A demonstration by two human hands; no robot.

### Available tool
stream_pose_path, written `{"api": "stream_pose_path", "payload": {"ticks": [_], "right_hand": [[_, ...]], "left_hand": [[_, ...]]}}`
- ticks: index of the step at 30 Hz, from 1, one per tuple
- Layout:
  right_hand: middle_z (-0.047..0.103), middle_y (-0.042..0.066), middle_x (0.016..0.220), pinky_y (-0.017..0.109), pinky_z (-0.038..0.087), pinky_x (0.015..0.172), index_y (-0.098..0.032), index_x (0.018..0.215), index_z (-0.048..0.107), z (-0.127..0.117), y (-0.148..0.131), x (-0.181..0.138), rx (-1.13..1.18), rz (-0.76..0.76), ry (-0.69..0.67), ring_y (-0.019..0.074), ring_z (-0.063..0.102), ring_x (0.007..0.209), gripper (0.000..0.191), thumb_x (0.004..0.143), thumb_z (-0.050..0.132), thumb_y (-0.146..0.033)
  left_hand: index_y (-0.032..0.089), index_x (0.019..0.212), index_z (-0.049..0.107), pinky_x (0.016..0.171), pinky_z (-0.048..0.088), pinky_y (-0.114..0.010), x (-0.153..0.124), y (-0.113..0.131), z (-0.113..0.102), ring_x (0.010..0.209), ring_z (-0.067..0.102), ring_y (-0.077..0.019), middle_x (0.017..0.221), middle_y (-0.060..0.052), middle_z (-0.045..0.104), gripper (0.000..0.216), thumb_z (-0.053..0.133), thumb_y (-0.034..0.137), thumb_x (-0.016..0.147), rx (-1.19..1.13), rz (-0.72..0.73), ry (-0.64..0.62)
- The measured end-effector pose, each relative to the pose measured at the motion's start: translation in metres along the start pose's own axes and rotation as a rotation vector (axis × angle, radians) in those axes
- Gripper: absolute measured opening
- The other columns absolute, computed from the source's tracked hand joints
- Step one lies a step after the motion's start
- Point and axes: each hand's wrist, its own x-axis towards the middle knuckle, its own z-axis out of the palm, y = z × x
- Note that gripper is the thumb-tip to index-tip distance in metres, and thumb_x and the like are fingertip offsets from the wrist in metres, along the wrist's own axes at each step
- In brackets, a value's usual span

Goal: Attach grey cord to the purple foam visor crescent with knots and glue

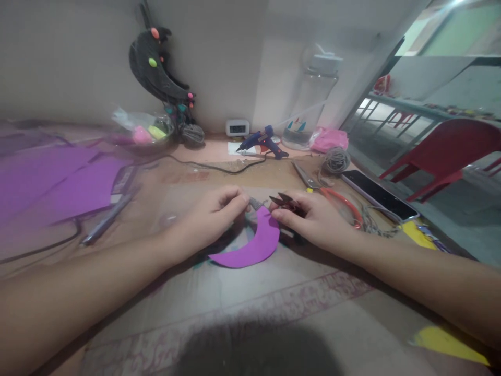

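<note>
A purple crescent-shaped cutout lies in front of me, its upper tip wrapped in grey yarn. My left hand pinches that wrapped tip between thumb and fingers. Just to the right, my right hand is closed around small dark thread snips, whose blades point left toward the yarn-wrapped end. The blades stand slightly apart, close to the cutout's upper edge. Fingers of the right hand partly hide the snips' body.
Behind the hands lie a blue glue gun, a white digital clock and orange-handled scissors. To the right are a grey yarn ball and a phone. Purple sheets and a pen lie left. A decorated dark crescent hangs behind.
</note>
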Motion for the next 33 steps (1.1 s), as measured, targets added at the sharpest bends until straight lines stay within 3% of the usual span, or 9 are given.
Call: {"api": "stream_pose_path", "payload": {"ticks": [4, 11, 17, 23, 33], "right_hand": [[0.054, -0.002, 0.06, 0.022, 0.036, 0.054, -0.016, 0.069, 0.057, 0.004, 0.0, 0.0, 0.09, 0.008, -0.117, 0.0092, 0.049, 0.056, 0.032, 0.086, 0.056, -0.043], [0.054, -0.003, 0.053, 0.02, 0.034, 0.041, -0.016, 0.069, 0.053, 0.008, -0.002, 0.001, 0.301, 0.178, -0.111, 0.0074, 0.048, 0.043, 0.036, 0.085, 0.056, -0.048], [0.055, -0.004, 0.054, 0.019, 0.037, 0.043, -0.016, 0.071, 0.053, 0.008, 0.001, 0.001, 0.297, 0.107, -0.061, 0.0075, 0.051, 0.044, 0.032, 0.086, 0.057, -0.044], [0.055, -0.004, 0.056, 0.019, 0.037, 0.045, -0.016, 0.071, 0.053, 0.01, 0.004, 0.002, 0.242, 0.052, -0.044, 0.007, 0.05, 0.047, 0.033, 0.086, 0.057, -0.045], [0.053, -0.004, 0.057, 0.021, 0.036, 0.05, -0.016, 0.071, 0.053, 0.011, 0.004, 0.002, 0.255, 0.011, -0.048, 0.0073, 0.048, 0.051, 0.031, 0.086, 0.057, -0.043]], "left_hand": [[0.018, 0.069, 0.054, 0.054, 0.035, -0.024, -0.001, 0.0, 0.0, 0.058, 0.045, -0.0119, 0.063, 0.002, 0.05, 0.033, 0.044, 0.038, 0.093, -0.002, 0.025, -0.014], [0.018, 0.079, 0.058, 0.052, 0.038, -0.023, -0.001, -0.004, 0.002, 0.058, 0.053, -0.0115, 0.069, 0.0, 0.061, 0.026, 0.054, 0.042, 0.088, -0.165, -0.043, -0.058], [0.018, 0.087, 0.061, 0.063, 0.045, -0.025, 0.006, -0.012, 0.004, 0.069, 0.059, -0.0129, 0.08, -0.001, 0.065, 0.017, 0.065, 0.032, 0.08, -0.173, -0.063, 0.058], [0.018, 0.093, 0.058, 0.063, 0.044, -0.024, 0.007, -0.009, 0.005, 0.07, 0.057, -0.0116, 0.083, 0.0, 0.062, 0.016, 0.062, 0.029, 0.082, -0.176, -0.017, 0.04], [0.021, 0.092, 0.046, 0.055, 0.04, -0.023, 0.006, -0.012, 0.009, 0.057, 0.05, -0.0095, 0.069, 0.004, 0.051, 0.009, 0.053, 0.023, 0.087, -0.224, -0.008, 0.001]]}}
